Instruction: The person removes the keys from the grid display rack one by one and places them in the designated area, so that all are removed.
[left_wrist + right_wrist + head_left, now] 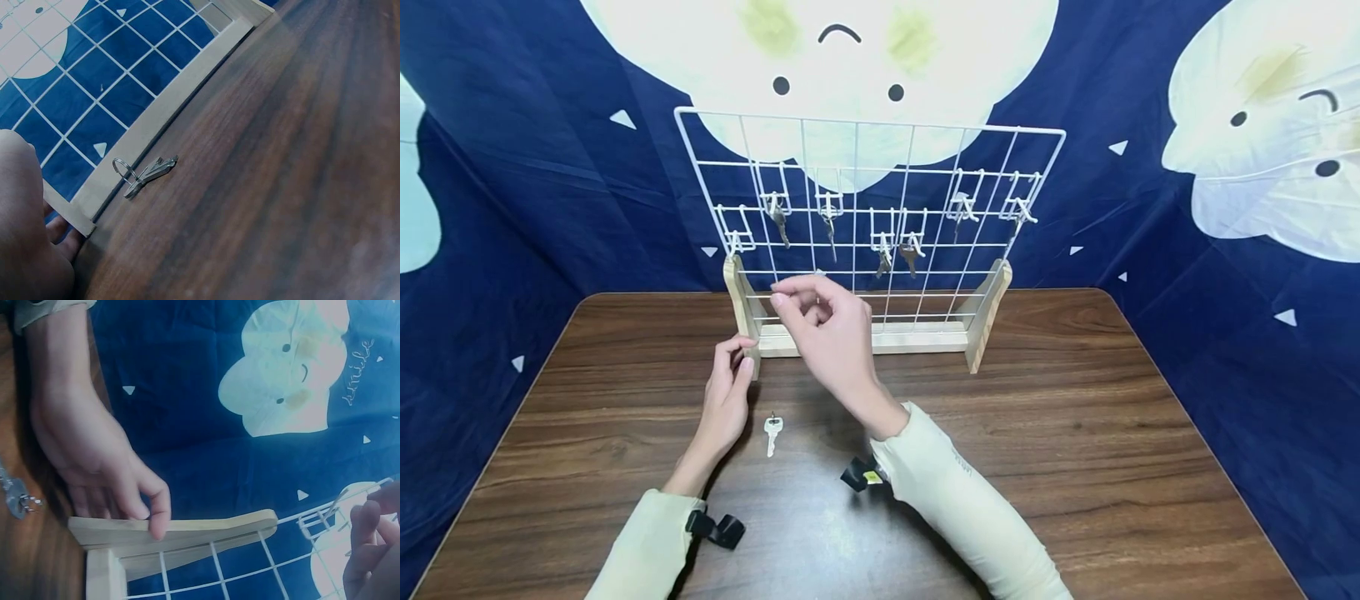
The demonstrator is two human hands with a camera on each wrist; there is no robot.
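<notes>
My left hand [727, 392] grips the left wooden side support [187, 528] of a white wire grid rack [857, 208]. In the left wrist view, fingertips show behind the support's end. My right hand [835, 329] is raised in front of the grid's lower left, fingers bent and thumb tip close to the index fingertip; nothing can be seen between them. A silver key [772, 433] with a small ring [125, 170] lies on the table between the hands. From hooks on the grid hang several keys [780, 223], while a hook [739, 242] at the far left bears none.
The rack's wooden base bar [917, 342] and right side support [988, 317] stand on the brown wood-grain table [1112, 433]. Dark blue cloth [497, 208] with pale clouds encloses the back and sides. Black straps sit on both wrists.
</notes>
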